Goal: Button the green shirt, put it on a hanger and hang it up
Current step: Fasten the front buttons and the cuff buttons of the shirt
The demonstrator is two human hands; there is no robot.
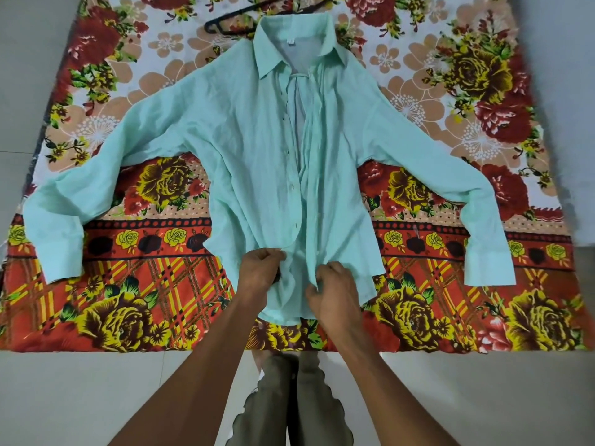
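No legible text; small white tag (290, 42) inside green shirt (251, 140) collar, unreadable.

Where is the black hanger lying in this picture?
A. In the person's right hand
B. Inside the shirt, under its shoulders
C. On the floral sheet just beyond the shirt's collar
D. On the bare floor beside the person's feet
C: the black hanger lies on the floral sheet at the far end, next to the collar of the green shirt, while the left hand and right hand grip the shirt's front edges near the hem.

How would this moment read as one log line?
stage: buttoning | left hand: pinches shirt front | right hand: pinches shirt front | hanger: untouched
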